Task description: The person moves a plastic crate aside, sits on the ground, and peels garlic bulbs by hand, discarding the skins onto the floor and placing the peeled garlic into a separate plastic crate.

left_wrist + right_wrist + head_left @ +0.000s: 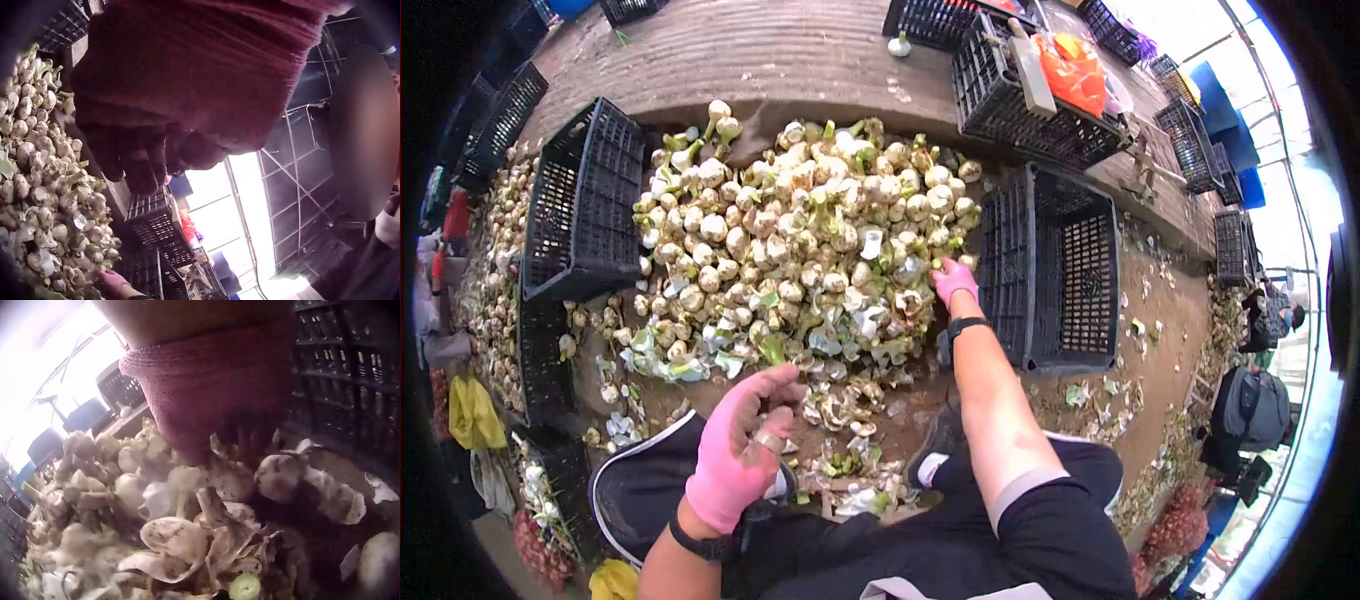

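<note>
A large heap of garlic bulbs (800, 215), with green stem stubs and loose skins among them, lies on the ground before the person. At the heap's right edge, the right hand (956, 280) in a pink glove reaches down among the bulbs. Its fingertips are right at a garlic bulb (230, 481) in the right wrist view, partly hidden, and I cannot tell whether they grip it. The left hand (745, 445), in a soiled pink glove, is raised over the lap near the heap's front, fingers loosely bent and thumb apart, with no bulb showing in it.
Black plastic crates stand left (585, 205) and right (1055, 270) of the heap. Behind, another crate (1040, 110) holds an orange bag (1072, 75) on a wooden board (780, 50). Peeled skins (860, 495) litter the ground between the feet. More garlic (495, 290) lies far left.
</note>
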`<state>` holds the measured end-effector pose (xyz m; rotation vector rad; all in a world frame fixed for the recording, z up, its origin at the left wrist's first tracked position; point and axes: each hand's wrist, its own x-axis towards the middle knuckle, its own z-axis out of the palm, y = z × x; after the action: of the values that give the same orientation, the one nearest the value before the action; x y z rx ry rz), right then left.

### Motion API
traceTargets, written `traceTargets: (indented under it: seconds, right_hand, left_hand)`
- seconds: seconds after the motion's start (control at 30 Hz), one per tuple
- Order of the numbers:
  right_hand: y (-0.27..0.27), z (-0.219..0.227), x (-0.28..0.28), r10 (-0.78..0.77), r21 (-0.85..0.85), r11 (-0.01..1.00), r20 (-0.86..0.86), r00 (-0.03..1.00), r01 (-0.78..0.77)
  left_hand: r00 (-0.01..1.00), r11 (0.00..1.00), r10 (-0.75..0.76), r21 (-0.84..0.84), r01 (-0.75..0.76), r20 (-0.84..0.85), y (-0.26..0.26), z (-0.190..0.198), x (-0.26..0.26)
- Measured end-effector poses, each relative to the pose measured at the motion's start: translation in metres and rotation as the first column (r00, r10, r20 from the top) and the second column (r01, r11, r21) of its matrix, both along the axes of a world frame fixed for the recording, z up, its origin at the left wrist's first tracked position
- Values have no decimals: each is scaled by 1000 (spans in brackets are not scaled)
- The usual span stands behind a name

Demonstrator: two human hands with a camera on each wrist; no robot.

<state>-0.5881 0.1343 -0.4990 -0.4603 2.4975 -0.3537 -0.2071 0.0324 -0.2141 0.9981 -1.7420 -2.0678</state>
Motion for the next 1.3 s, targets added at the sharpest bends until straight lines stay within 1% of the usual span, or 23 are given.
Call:
traceTargets:
  seconds: [0.1,0.17,0.2,0.23,0.27,0.37,0.43,0.53,0.57,0.6,0.63,0.67,0.7,0.77,0.83,0.87,0.9,0.93,1.03,1.17,1.23,1.27,1.3]
  right_hand:
    - [12,20,6,-3,-124,992,-265,964,-31]
    - [26,5,-7,-213,-524,823,70,975,217]
    - [24,25,4,-257,-582,669,402,879,462]
    - [20,64,19,-216,-534,494,690,691,687]
    - [14,98,39,108,-479,280,877,469,832]
    - [4,153,96,650,-457,314,743,163,832]
    - [-1,199,144,696,-404,403,718,11,821]
    - [5,232,195,583,-387,580,812,-33,716]
    - [8,242,211,561,-451,628,827,33,634]
    - [12,246,223,539,-447,677,842,20,585]
    - [17,252,232,515,-439,721,857,10,536]
    - [21,259,239,517,-422,750,854,-54,509]
    - [25,262,248,453,-464,719,878,157,518]
    - [29,249,242,589,-795,604,400,702,-53]
    - [30,256,242,656,-823,564,392,645,-73]
    - [38,260,246,506,-718,626,670,543,304]
    - [44,266,249,358,-485,614,874,327,623]
    - [49,282,250,374,-370,588,913,164,719]
    - [71,303,246,487,-287,702,861,-145,652]
    - [79,293,254,598,-331,535,798,-72,777]
    - [82,297,260,478,-814,288,579,661,505]
    - [81,282,256,422,-955,233,267,866,181]
    - [74,275,258,375,-987,159,83,923,25]
  left_hand:
    - [999,999,-36,7,36,26,-6,-7,3]
    - [998,999,41,6,-41,54,-7,-9,4]
    - [999,999,44,-29,-43,13,-6,-10,4]
    - [999,997,42,-60,-43,-18,-5,-11,5]
    - [998,995,39,-92,-42,-39,-4,-12,4]
    - [999,970,-21,-241,12,-37,0,-14,4]
    - [998,932,-4,-362,-20,-67,7,-13,3]
    - [999,786,-15,-618,-7,-31,15,-11,5]
    - [999,727,-36,-686,13,-20,16,-10,6]
    - [989,724,-131,-688,47,-71,13,-4,4]
    - [994,946,-111,-306,103,-11,22,5,8]
    - [981,947,-163,-261,187,110,25,15,9]
    - [950,942,-216,-206,264,225,24,23,9]
    - [982,967,-173,-175,185,79,28,7,7]
    - [987,990,-136,23,139,-90,34,12,9]
    - [986,990,-139,15,142,-95,35,11,10]
    - [968,989,-98,82,120,-232,33,10,11]
    - [932,982,-46,154,108,-360,34,16,11]
    - [862,967,-33,201,155,-505,33,17,13]
    - [847,979,39,192,74,-530,48,4,9]
    - [866,939,165,344,8,-472,55,4,5]
    - [831,899,190,434,68,-523,63,3,9]
    - [831,899,191,433,66,-522,67,-1,9]
